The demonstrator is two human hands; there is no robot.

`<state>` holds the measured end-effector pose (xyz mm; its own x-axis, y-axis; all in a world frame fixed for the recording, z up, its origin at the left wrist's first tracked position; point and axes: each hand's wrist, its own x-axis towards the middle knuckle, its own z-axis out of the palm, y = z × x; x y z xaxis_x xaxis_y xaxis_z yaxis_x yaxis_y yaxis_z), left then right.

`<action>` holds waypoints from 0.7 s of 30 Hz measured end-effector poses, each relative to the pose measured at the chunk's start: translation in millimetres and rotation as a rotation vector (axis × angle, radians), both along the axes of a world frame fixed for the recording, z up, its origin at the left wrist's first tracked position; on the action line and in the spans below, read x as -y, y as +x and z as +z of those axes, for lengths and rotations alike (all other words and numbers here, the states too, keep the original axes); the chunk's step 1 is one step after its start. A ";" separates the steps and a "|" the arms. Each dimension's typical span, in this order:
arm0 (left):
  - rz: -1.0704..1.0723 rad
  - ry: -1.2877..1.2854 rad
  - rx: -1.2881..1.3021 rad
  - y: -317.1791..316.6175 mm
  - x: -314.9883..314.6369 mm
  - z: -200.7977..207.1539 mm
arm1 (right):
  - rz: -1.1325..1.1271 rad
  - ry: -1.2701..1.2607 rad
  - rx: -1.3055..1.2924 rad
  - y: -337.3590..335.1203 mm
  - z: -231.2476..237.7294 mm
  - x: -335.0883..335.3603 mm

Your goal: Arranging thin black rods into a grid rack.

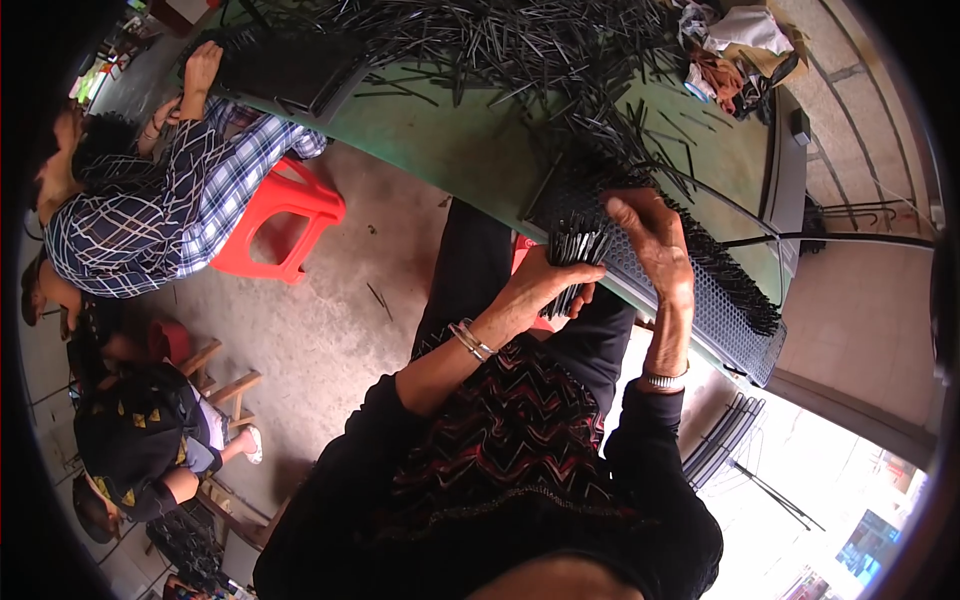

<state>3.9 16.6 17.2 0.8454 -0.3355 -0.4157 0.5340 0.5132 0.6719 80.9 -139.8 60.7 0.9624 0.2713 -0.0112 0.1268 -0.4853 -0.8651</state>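
My left hand (541, 282) is wrapped round a bundle of thin black sticks (578, 243), held roughly upright over my lap at the table's near edge. Just right of it is my right hand (657, 245), bent down over a grey perforated board (735, 338). Its thumb and fingers come together near the board's far left part; whatever they pinch is too small and dark to make out. Many black sticks (745, 293) stand in a dense band along the board's far side. The board lies along the front edge of the green table (430, 135).
A large loose heap of black sticks (520, 45) covers the table's far side. Crumpled wrappers (740, 50) lie at the far right. A dark cable (850, 237) crosses the right side. On the left, a co-worker in a checked shirt (130, 230) sits by a red stool (285, 220).
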 end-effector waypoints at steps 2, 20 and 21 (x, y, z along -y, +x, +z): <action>-0.055 -0.033 0.031 0.0 1.2 0.6 | 0.064 0.185 -0.156 -2.3 -4.1 9.4; 0.038 -0.004 -0.136 1.4 -0.8 -9.2 | -0.460 0.245 0.360 12.0 -30.2 -13.5; 0.038 -0.004 -0.136 1.0 -0.3 -9.2 | -0.455 0.241 0.341 12.7 -32.9 -14.3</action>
<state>4.9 16.9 7.9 0.7936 -0.3060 -0.5259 0.5999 0.5376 0.5925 93.6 -125.5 27.7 0.9208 -0.2103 0.3285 0.2422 -0.3520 -0.9041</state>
